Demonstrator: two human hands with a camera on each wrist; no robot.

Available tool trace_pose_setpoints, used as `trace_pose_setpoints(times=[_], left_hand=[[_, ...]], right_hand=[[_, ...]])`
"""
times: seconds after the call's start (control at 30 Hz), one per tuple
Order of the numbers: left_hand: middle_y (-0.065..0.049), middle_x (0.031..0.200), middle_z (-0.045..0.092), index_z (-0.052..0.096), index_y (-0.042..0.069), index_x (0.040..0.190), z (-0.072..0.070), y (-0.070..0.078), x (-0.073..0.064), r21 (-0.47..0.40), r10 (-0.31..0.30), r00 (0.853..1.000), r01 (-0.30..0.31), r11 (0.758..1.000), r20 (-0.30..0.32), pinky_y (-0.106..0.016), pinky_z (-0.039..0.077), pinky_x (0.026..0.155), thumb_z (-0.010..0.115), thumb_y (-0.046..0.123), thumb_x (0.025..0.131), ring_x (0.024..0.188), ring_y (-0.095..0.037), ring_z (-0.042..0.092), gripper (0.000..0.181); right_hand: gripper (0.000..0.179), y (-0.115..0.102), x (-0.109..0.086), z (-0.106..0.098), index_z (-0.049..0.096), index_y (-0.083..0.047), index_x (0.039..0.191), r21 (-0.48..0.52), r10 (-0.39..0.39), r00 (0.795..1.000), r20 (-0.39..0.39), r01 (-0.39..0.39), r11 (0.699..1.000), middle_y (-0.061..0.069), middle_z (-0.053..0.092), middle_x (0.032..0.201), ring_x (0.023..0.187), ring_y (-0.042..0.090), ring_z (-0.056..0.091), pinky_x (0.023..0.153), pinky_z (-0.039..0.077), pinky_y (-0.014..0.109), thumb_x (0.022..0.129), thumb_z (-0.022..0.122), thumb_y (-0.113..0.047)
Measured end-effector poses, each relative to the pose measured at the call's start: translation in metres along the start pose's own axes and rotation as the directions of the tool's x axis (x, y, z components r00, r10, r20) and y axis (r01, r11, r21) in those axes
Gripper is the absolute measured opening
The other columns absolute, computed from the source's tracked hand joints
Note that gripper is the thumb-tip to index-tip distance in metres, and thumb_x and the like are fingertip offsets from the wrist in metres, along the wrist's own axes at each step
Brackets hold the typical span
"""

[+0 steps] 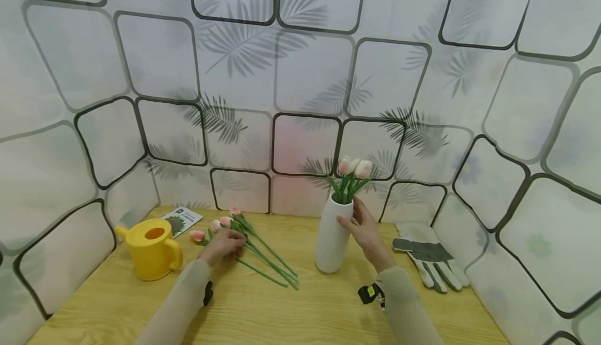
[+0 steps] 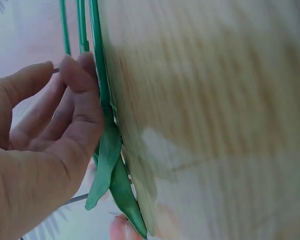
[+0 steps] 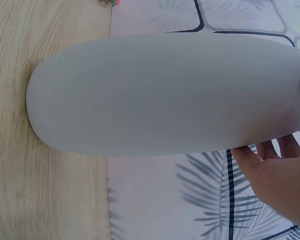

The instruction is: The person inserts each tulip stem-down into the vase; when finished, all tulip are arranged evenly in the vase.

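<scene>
Several artificial tulips with pink-white heads and green stems lie on the table, left of the middle. My left hand is down among them, its curled fingers around the stems just above the leaves; the exact contact is partly hidden. A tall white vase stands upright right of the middle, with a few more tulips in its mouth. Near the rim, my right hand grips the vase, thumb in front and fingers along its far side.
A yellow watering can stands at the left, with a printed packet behind it. Grey-and-white gloves lie at the right. Patterned cloth walls close in the wooden table at the back and sides.
</scene>
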State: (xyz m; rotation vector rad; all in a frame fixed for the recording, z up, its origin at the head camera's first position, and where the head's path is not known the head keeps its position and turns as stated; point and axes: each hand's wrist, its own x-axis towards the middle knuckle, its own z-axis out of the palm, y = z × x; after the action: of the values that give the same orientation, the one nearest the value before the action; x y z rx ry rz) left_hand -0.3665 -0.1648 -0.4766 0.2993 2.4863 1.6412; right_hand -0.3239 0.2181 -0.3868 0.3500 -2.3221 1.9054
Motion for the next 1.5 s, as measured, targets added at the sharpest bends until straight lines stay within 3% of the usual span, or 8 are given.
trace_pose_setpoints(times=[0.17,0.3,0.43,0.63,0.97,1.13,1.33,1.5], left_hand=[[-0.022,0.082,0.07,0.065,-0.014,0.107,0.001,0.003,0.003,-0.097,-0.012,0.992,0.0,0.995,-0.123,-0.032,0.058,0.06,0.064,0.005,0.094,0.064,-0.016,0.065,0.023],[-0.025,0.083,0.069,0.066,-0.012,0.103,0.004,0.007,0.005,-0.131,-0.025,0.971,-0.006,0.991,-0.238,-0.034,0.058,0.059,0.069,0.006,0.09,0.062,-0.017,0.065,0.022],[-0.018,0.085,0.069,0.065,-0.011,0.106,0.007,0.01,0.006,-0.21,-0.073,0.944,0.004,0.978,-0.322,-0.032,0.06,0.062,0.072,0.009,0.089,0.064,-0.016,0.067,0.027],[-0.016,0.087,0.071,0.061,-0.008,0.11,0.007,0.022,0.003,-0.344,-0.088,0.922,-0.051,0.938,-0.378,-0.037,0.061,0.071,0.072,0.008,0.089,0.069,-0.017,0.069,0.028],[-0.005,0.078,0.065,0.06,-0.009,0.113,0.015,0.034,0.01,-0.381,-0.09,0.863,-0.124,0.916,-0.497,-0.039,0.061,0.074,0.072,-0.002,0.084,0.064,-0.015,0.07,0.032],[-0.006,0.085,0.059,0.061,-0.003,0.11,0.019,0.045,0.01,-0.417,-0.101,0.837,-0.161,0.895,-0.538,-0.029,0.061,0.068,0.071,-0.003,0.084,0.062,-0.01,0.067,0.028],[-0.008,0.095,0.057,0.06,0.0,0.118,0.02,0.057,0.011,-0.483,-0.048,0.828,-0.277,0.831,-0.558,-0.027,0.06,0.072,0.07,-0.004,0.086,0.072,-0.012,0.068,0.033],[-0.009,0.097,0.058,0.059,-0.002,0.118,0.022,0.071,0.012,-0.493,0.016,0.806,-0.377,0.784,-0.592,-0.029,0.061,0.074,0.07,-0.008,0.084,0.078,-0.014,0.07,0.036]], right_hand=[[0.077,-0.002,-0.001,0.0,0.02,-0.018,0.157,0.001,-0.01,1.0,-0.001,0.01,1.0,0.012,0.031,0.158,0.146,0.034,0.03,0.12,0.019,0.056,0.096,0.066,-0.022],[0.077,-0.001,0.001,-0.001,0.018,-0.016,0.157,0.003,0.004,1.0,0.01,-0.004,1.0,0.013,0.028,0.159,0.146,0.035,0.028,0.12,0.019,0.056,0.096,0.064,-0.02],[0.076,-0.001,0.003,-0.003,0.017,-0.014,0.158,0.006,0.022,1.0,0.018,-0.023,1.0,0.015,0.028,0.159,0.146,0.036,0.027,0.12,0.019,0.057,0.097,0.063,-0.018],[0.076,0.0,-0.001,0.0,0.019,-0.019,0.157,0.007,-0.009,1.0,0.009,0.009,1.0,0.011,0.03,0.158,0.146,0.033,0.029,0.12,0.019,0.057,0.096,0.065,-0.023],[0.076,-0.001,-0.002,0.0,0.022,-0.019,0.156,-0.006,-0.01,1.0,-0.002,0.01,1.0,0.011,0.032,0.157,0.145,0.034,0.031,0.119,0.02,0.057,0.095,0.067,-0.026],[0.077,-0.002,-0.002,0.0,0.021,-0.019,0.157,-0.021,-0.001,1.0,-0.006,0.0,1.0,0.011,0.031,0.158,0.145,0.034,0.031,0.119,0.02,0.057,0.095,0.067,-0.027],[0.077,-0.002,-0.002,0.0,0.021,-0.02,0.156,-0.016,-0.004,1.0,0.004,0.004,1.0,0.01,0.031,0.158,0.145,0.034,0.03,0.119,0.02,0.057,0.095,0.067,-0.027],[0.076,-0.001,-0.001,0.0,0.022,-0.02,0.156,-0.014,-0.011,1.0,0.001,0.011,1.0,0.011,0.031,0.158,0.146,0.034,0.029,0.119,0.019,0.058,0.095,0.067,-0.026]])
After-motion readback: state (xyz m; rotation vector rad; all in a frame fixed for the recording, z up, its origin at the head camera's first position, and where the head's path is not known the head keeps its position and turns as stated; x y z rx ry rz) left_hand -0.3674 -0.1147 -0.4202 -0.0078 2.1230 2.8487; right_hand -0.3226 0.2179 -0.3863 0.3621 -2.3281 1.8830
